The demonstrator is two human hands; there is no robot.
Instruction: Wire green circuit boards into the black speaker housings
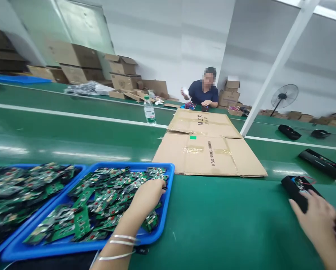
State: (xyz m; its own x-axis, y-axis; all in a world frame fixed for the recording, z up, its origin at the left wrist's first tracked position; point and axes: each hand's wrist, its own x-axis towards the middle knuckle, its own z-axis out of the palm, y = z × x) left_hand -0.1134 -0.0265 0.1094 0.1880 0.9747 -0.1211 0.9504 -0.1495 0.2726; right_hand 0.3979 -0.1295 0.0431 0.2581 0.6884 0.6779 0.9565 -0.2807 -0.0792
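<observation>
My left hand (151, 193) reaches into the right part of a blue tray (170, 195) heaped with green circuit boards (108, 198). Its fingers curl down over the boards at the tray's edge; their tips are mostly hidden, so what they pinch cannot be made out. At the right, my right hand (315, 213) rests with fingers spread on a black housing (294, 191), which has wires and a small board showing at its far end. Another black part lies under or beside the right wrist, partly hidden.
A second tray of boards (29, 191) stands at the left. Flattened cardboard (207, 153) lies ahead, a water bottle (150, 111) beyond the trays. More black housings (321, 163) lie at the right. A person (203, 90) sits across the table, near a white post (277, 71).
</observation>
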